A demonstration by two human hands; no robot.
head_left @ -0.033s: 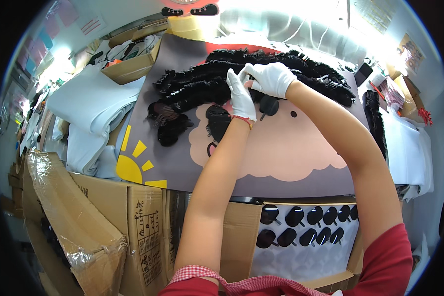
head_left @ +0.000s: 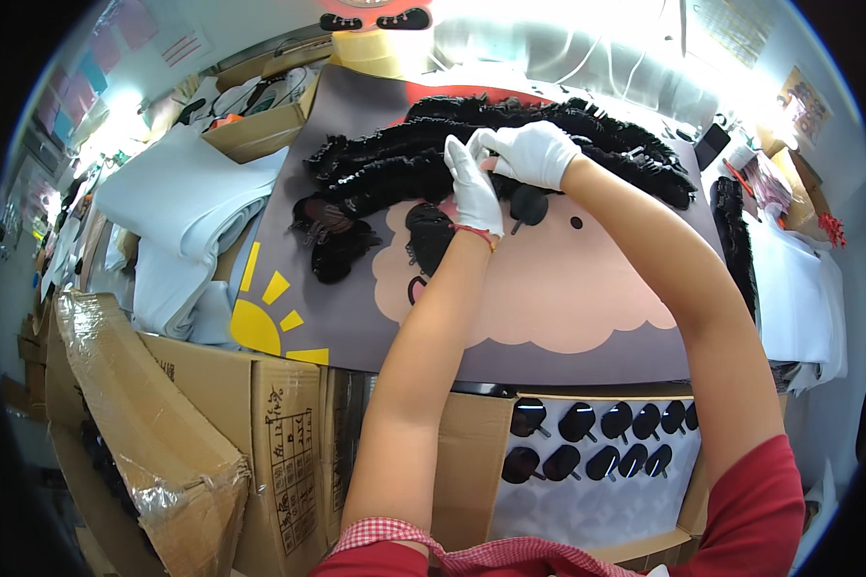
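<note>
Both my hands wear white gloves and meet over the middle of the mat. My left hand (head_left: 473, 195) is held upright with its fingers together, their tips against the right hand's fingers. My right hand (head_left: 533, 154) comes in from the right, fingers bent in a pinch. Whatever sits between the fingertips is too small or hidden to make out. Behind and beside the hands lie long rows of black, fluffy-looking pieces (head_left: 385, 190). Just below the right hand rests a round black disc with a short tab (head_left: 528, 205). Another dark cluster (head_left: 427, 236) lies left of my left wrist.
A grey mat with a pink cartoon print (head_left: 568, 288) covers the table. In front, an open carton holds a white sheet (head_left: 587, 510) with rows of black tabbed discs (head_left: 577, 421). Taped cardboard boxes (head_left: 154, 413) stand front left; white sheeting (head_left: 183, 212) is piled left. A phone-like dark object (head_left: 711, 146) stands back right.
</note>
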